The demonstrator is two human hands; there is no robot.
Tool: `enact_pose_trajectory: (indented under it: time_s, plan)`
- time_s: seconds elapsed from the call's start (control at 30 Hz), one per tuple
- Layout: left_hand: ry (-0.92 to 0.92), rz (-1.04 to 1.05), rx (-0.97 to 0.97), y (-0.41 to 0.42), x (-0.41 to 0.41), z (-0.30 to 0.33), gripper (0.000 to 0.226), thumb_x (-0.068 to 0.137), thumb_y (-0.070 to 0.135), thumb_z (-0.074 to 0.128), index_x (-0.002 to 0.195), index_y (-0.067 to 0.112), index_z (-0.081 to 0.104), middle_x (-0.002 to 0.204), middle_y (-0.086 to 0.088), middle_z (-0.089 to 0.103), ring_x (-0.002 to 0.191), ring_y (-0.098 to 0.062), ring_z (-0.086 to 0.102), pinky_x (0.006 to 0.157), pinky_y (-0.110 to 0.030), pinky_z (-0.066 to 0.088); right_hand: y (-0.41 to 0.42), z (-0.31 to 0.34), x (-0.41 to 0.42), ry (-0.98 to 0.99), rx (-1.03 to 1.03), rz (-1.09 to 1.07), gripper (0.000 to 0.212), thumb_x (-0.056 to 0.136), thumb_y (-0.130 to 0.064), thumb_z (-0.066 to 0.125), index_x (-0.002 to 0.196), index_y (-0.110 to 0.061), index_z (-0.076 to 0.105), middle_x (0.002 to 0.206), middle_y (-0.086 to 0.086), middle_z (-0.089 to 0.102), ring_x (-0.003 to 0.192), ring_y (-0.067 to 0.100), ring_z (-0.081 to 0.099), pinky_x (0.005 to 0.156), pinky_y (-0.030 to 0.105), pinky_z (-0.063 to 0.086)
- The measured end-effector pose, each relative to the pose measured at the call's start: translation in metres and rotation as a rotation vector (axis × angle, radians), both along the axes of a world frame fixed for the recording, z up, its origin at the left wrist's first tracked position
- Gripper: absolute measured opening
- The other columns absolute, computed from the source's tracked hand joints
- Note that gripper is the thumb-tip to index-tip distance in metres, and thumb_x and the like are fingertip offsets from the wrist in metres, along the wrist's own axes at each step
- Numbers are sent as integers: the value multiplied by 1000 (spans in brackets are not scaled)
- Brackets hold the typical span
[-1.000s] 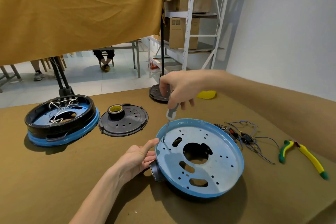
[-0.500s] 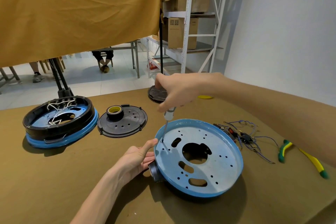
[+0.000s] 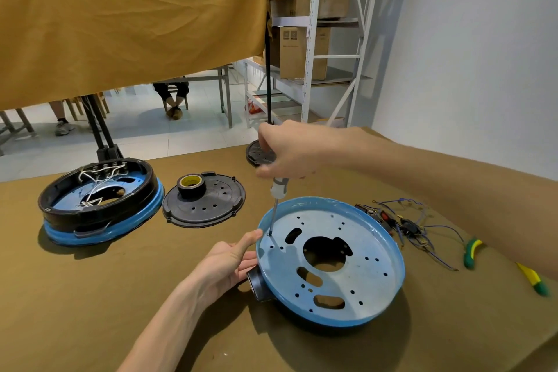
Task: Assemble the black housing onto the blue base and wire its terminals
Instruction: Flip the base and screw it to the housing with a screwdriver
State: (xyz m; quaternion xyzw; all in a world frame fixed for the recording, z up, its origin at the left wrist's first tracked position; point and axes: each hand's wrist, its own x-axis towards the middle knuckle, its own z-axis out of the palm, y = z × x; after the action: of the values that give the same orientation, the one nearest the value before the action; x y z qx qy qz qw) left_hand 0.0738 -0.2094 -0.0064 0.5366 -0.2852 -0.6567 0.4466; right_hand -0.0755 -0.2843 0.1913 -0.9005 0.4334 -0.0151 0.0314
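A: R grip?
B: My right hand (image 3: 291, 151) is curled round the screwdriver (image 3: 278, 195), tip on the blue base (image 3: 330, 260).
A: L?
B: My left hand (image 3: 225, 266), fingers straight, touches the base rim. Black housing (image 3: 256, 282) underneath, on desk (image 3: 90, 296).

Both forearms are bare to the frame edge, and the hands (image 3: 229, 263) wear no gloves.

An ochre cloth (image 3: 126, 18) hangs across the upper left of the frame. Below its hem shows a pale tiled floor (image 3: 142, 127) with a grey metal table (image 3: 225, 93). A white metal shelving rack (image 3: 312, 39) holding cardboard boxes (image 3: 302, 51) stands at upper centre. A plain white wall (image 3: 471, 48) fills the upper right, evenly lit.
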Motion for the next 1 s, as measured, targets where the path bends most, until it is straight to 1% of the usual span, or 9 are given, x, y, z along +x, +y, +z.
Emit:
enact_pose_trajectory:
  time_s: [0.07,0.17,0.23,0.37,0.5,0.63,0.77,0.9,1.0]
  plan:
    - [-12,-6,-1,0,0,0,80,66,38,84,123,-9,54,100,-25,76,76,-27,78,57,-29,61,-1,11,-4,-13,227,-9,42,90,-23,75,118,-16,44,88,10,69,53,17,68,42,21,50]
    - [-7,-6,4,1,0,1,81,65,38,85,123,-9,53,100,-25,76,75,-27,78,56,-29,61,-1,2,-2,-33,112,-48,23,101,-28,60,109,-7,55,73,11,74,47,20,70,39,22,49]
    - [5,6,7,2,-1,2,81,66,35,84,125,-12,53,92,-24,77,60,-23,74,49,-25,57,-1,-1,-1,-22,12,-55,30,101,-36,59,106,-7,58,74,10,73,43,16,67,37,20,46]
    - [10,22,4,1,0,0,83,66,33,84,126,-14,51,79,-19,75,50,-19,68,44,-23,53,-4,12,-8,-2,218,-26,36,90,-23,75,116,-13,52,87,10,68,41,10,62,39,20,47]
    - [-17,3,1,2,-1,3,85,67,36,83,129,-11,52,99,-25,77,73,-26,77,57,-29,61,-5,0,-3,13,11,-46,30,101,-36,59,104,-6,60,76,12,74,40,12,63,36,18,44]
    - [-25,-3,-1,3,-2,5,81,70,38,82,128,-10,54,106,-26,75,84,-30,76,67,-31,64,-4,13,-11,-28,191,-1,27,91,-23,75,107,-14,55,84,8,71,43,6,65,40,17,46]
    - [-11,6,9,4,-3,6,76,72,36,81,127,-10,55,105,-26,75,82,-29,76,70,-34,64,2,-2,-6,-61,2,-28,33,103,-38,60,92,-6,65,63,8,71,37,10,62,37,17,44]
    - [-18,19,5,4,-3,6,85,67,37,81,130,-11,53,105,-26,75,71,-24,75,59,-29,62,4,17,-15,-7,241,9,24,92,-25,76,101,-16,56,76,2,71,48,7,68,44,19,50]
    - [-13,21,7,3,-4,5,83,70,35,81,133,-11,51,105,-26,75,74,-26,76,62,-31,64,6,8,-13,22,119,-1,26,101,-33,62,93,-8,65,57,1,72,47,14,70,41,19,48]
